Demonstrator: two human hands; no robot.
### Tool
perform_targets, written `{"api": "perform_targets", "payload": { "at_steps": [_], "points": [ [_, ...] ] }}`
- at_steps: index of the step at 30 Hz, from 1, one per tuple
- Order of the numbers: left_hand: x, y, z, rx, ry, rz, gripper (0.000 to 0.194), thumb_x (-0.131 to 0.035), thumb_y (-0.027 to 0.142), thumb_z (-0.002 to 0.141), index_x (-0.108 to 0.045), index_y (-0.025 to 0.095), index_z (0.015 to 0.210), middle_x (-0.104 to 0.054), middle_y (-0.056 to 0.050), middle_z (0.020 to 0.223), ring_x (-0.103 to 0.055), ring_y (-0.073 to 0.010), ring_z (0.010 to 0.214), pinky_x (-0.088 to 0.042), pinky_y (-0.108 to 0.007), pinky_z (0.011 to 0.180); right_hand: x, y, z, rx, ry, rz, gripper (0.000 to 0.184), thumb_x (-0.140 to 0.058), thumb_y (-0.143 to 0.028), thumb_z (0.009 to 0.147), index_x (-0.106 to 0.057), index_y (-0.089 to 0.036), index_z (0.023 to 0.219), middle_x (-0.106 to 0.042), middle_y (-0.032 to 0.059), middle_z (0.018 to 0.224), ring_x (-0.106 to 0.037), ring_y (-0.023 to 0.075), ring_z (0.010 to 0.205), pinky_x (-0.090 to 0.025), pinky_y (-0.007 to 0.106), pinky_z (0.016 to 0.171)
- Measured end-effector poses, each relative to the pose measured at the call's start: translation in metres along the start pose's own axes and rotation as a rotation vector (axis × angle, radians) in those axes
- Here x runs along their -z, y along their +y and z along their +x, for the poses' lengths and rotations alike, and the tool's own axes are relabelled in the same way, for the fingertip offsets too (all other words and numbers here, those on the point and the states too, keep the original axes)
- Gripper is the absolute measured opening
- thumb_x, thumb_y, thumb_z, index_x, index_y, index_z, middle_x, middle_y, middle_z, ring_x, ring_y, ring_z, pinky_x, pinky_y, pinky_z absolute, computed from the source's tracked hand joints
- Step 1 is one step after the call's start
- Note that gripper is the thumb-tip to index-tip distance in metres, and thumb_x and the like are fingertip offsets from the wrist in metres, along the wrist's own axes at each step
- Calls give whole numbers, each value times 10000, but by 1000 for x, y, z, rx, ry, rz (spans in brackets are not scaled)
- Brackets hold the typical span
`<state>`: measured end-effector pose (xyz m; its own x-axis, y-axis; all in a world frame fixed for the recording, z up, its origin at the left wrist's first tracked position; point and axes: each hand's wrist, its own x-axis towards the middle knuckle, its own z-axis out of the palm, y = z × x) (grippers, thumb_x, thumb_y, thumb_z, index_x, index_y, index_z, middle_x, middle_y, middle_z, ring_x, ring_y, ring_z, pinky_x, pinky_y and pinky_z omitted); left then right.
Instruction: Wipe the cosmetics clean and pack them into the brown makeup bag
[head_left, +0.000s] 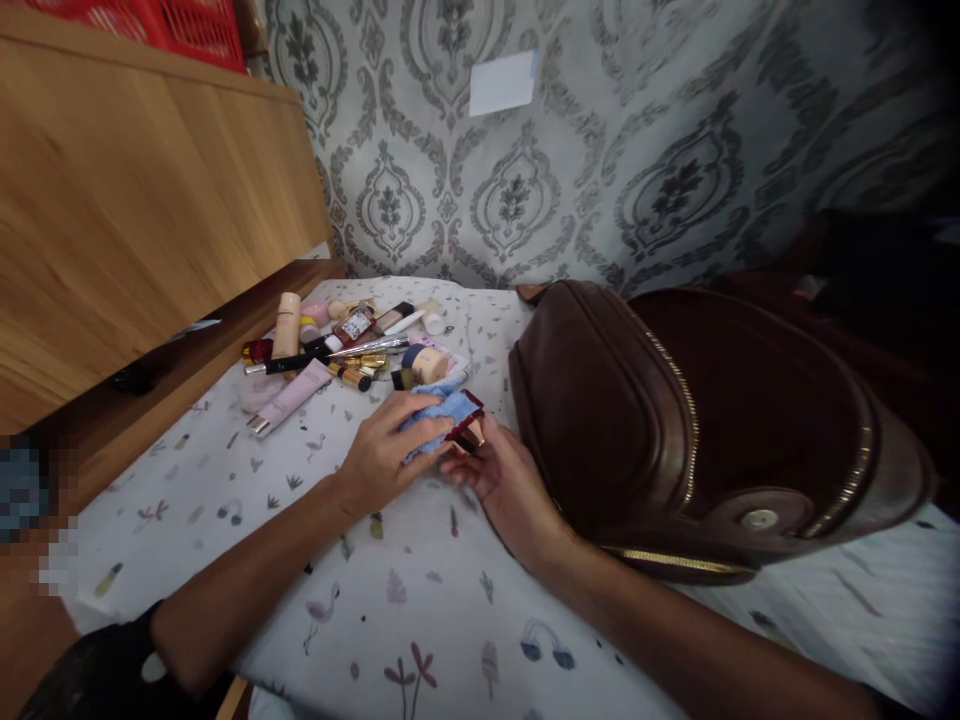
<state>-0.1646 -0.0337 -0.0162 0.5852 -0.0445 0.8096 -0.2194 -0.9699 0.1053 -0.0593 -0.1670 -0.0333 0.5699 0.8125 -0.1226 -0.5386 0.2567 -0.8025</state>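
My left hand has its fingers closed over a light blue cloth, which it presses onto a small dark red case with a shiny copper-coloured side. From the other side, my right hand grips this case between thumb and fingers. The cloth covers much of the case, so its exact kind cannot be made out. Just beyond my hands lies a heap of cosmetics: a beige bottle, a pale pink tube, a jar with a dark blue band, a gold tube and a makeup brush.
A large dark brown leather bag with gold zips stands close to my right hand. Wooden furniture rises at the left, with a red plastic basket on top. A patterned sheet lies under everything, and a papered wall closes the back.
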Motion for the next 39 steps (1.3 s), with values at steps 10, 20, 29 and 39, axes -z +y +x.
{"api": "perform_targets", "payload": {
  "at_steps": [10,20,29,39],
  "points": [
    [-7,-4,-8,189,33,-155,300,-583,214,956,-643,193,1249,-682,-112,1196,-656,-190,1107,-553,-342,960,1,-1,1,-97,-24,173,471,-876,-527,621,-680,-188,882,-726,19,797,-688,150,726,-532,228,668],
    [-8,5,2,1027,-68,-983,540,-732,485,806,-657,138,1213,-747,-89,1045,-712,-231,900,-584,-316,791,-3,-1,-5,60,-20,27,392,-802,-459,749,-594,-270,1023,-676,4,1062,-648,164,898,-544,293,768],
    [0,-6,4,1026,-158,-1035,528,-796,444,745,-707,154,1178,-748,-77,1074,-709,-243,954,-578,-331,843,1,3,-2,275,-42,-259,448,-758,-465,803,-533,-290,1148,-649,33,1157,-639,190,958,-531,325,806],
    [6,-5,7,887,-167,-681,314,-742,409,781,-742,165,978,-720,-21,885,-653,-177,824,-524,-261,768,9,9,-2,571,-41,-641,395,-644,-329,908,-495,-266,1268,-580,82,1227,-597,230,1100,-521,388,930]
  ]
}}
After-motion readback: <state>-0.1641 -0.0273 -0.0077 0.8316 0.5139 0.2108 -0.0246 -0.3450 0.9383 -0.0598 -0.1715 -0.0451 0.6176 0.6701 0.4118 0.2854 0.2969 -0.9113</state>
